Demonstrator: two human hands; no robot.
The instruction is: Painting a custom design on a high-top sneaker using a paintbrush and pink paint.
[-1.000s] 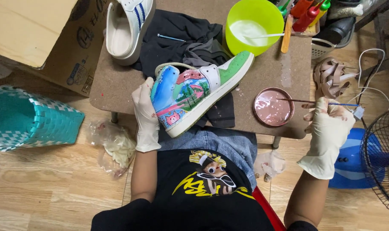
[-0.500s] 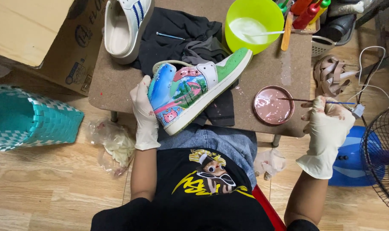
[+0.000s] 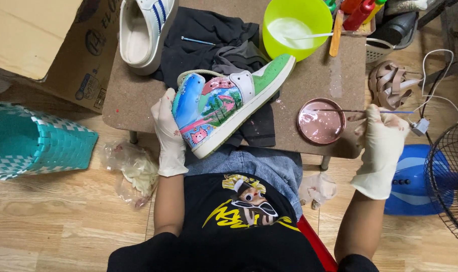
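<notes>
My left hand [image 3: 167,132], in a white glove, grips the heel of a painted sneaker [image 3: 224,100] with blue, green and pink scenes, held tilted over the small brown table [image 3: 128,95]. My right hand [image 3: 382,146], also gloved and paint-stained, holds a thin paintbrush [image 3: 362,111]. The brush tip reaches into a round brown dish of pink paint [image 3: 320,121] at the table's right edge.
A lime green bowl [image 3: 295,26] with white liquid and a stick, a white sneaker [image 3: 146,27] and dark cloths [image 3: 214,38] lie on the table. A cardboard box [image 3: 42,40] and teal woven basket [image 3: 35,138] stand left; a fan [image 3: 448,176] stands right.
The painted sneaker has shifted slightly in my left hand. My right hand has kept the brush at the pink dish.
</notes>
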